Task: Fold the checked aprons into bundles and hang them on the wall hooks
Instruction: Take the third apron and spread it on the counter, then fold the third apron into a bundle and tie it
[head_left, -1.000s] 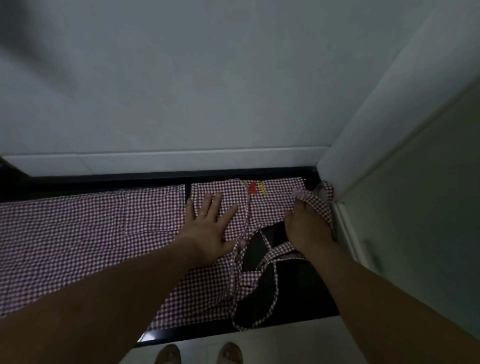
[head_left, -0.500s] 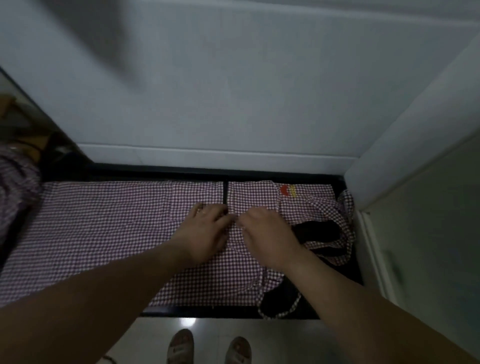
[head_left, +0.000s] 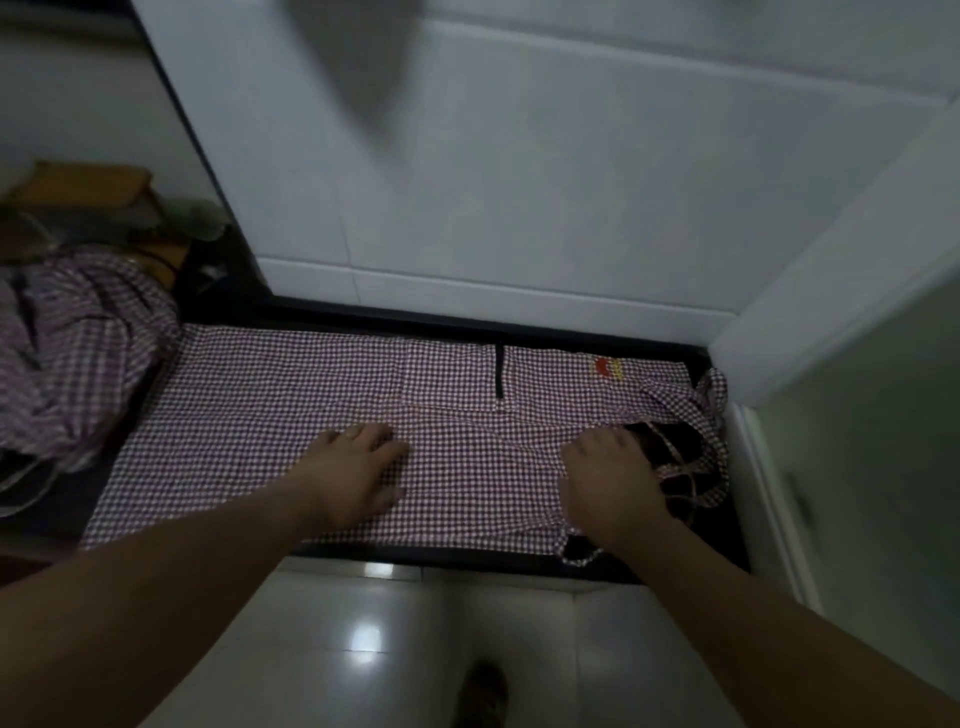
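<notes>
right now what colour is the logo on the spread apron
Red and yellow logo, clearest in the head view.

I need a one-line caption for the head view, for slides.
Left hand and right hand rest on a checked apron spread over a dark ledge, crumpled checked cloth heaped beside it.

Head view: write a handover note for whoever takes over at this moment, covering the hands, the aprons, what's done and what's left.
Left hand: open, flat on the middle of the checked apron.
Right hand: rests on the bib end beside the straps; I cannot tell if it pinches cloth.
The apron lies spread along the black counter, logo toward the wall. A heap of checked aprons sits at the counter's left end.
Done: apron laid out, no bundle made.
Left: fold it into a bundle, hang it, then do the heap. No hooks in view.
</notes>
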